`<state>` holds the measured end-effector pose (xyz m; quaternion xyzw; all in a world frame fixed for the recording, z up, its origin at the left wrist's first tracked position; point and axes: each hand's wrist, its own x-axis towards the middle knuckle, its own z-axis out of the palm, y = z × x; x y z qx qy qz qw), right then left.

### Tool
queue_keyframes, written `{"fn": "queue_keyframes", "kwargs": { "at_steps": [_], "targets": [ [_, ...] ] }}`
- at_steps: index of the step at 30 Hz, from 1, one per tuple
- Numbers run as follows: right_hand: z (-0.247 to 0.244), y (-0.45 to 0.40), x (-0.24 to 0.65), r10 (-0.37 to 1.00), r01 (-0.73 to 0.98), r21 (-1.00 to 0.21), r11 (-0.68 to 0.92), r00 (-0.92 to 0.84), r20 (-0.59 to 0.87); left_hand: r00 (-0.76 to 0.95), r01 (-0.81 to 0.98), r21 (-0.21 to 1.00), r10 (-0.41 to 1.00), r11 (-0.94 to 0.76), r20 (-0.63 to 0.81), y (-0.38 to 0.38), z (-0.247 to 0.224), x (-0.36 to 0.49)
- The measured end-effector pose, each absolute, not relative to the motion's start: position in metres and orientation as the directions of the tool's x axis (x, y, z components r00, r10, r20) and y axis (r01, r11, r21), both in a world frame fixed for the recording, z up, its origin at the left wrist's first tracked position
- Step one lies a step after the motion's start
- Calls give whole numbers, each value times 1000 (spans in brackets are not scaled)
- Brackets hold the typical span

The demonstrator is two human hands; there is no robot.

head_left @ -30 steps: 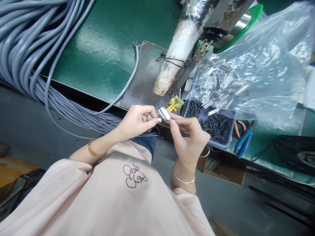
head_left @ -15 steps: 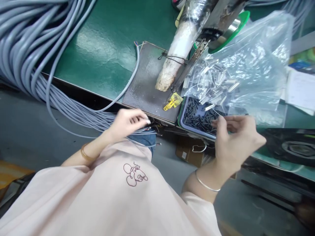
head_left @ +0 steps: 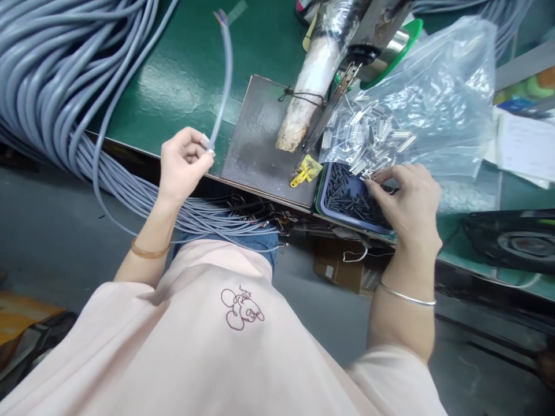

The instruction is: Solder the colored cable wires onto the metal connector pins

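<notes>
My left hand (head_left: 184, 162) pinches a grey cable (head_left: 223, 95) between thumb and fingertips near the table's front edge. The cable rises from the grip, and its stripped end shows thin coloured wires. On the right, my right hand (head_left: 410, 196) reaches over a blue tray (head_left: 336, 216) of short black tubes (head_left: 340, 190). Its thumb and forefinger close at the edge of a pile of small silver metal connectors (head_left: 368, 130) on a clear plastic bag (head_left: 451, 98). A connector seems to be at the fingertips, partly hidden by them.
A large bundle of grey cables (head_left: 52, 69) covers the left, its ends crossing my lap. A dark board (head_left: 264, 133) bears a yellow clip-like piece (head_left: 307, 171) below a white-wrapped tool (head_left: 303, 98). Behind stands a green-rimmed spool (head_left: 416, 34); a black device (head_left: 511, 242) lies right.
My left hand has moved up from my lap to the table edge and taken hold of the grey cable, whose end has shifted. My right hand has moved up to the metal connectors.
</notes>
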<state>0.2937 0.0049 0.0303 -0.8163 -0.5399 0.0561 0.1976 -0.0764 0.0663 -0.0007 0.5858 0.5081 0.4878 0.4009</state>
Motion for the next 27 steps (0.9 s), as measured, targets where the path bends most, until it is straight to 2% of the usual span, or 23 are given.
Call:
{"fn": "queue_keyframes", "kwargs": {
  "at_steps": [2, 4, 5, 7, 8, 9, 10, 12, 14, 20, 23, 27],
  "targets": [
    [38, 1, 287, 880, 835, -416, -359, 452, 148, 132, 1, 994, 985, -108, 107, 57, 15, -81],
    [42, -9, 284, 836, 814, -454, -364, 500, 226, 444, 16, 1000, 896, 5, -12, 46, 29, -78],
    [43, -15, 283, 809, 813, -475, -336, 507, 297, 623, 41, 998, 780, 42, -59, 41, 33, -73],
    [40, -29, 284, 760, 825, -544, -152, 450, 469, 892, 69, 992, 439, 105, -108, 29, 34, -55],
    [38, -36, 284, 732, 809, -588, -15, 409, 544, 955, 64, 986, 278, 157, -107, 23, 30, -43],
    [36, -42, 284, 705, 766, -631, 124, 379, 599, 976, 64, 974, 188, 217, -106, 17, 25, -30],
    [34, -47, 283, 681, 705, -669, 236, 371, 632, 979, 62, 958, 170, 280, -113, 11, 18, -18],
    [32, -55, 276, 650, 591, -723, 359, 398, 648, 961, 38, 906, 233, 422, -149, 0, 5, 2],
    [32, -58, 262, 630, 528, -748, 401, 434, 644, 901, -24, 869, 388, 494, -196, -7, -5, 12],
    [25, -59, 214, 627, 406, -832, 377, 549, 552, 701, -193, 848, 674, 494, -233, -10, -12, 14],
    [19, -60, 201, 731, 301, -875, 378, 483, 482, 650, -205, 868, 726, 452, -224, -8, -11, 12],
    [14, -64, 187, 821, 213, -920, 328, 418, 389, 669, -154, 881, 703, 447, -240, -6, -7, 7]
  ]
}}
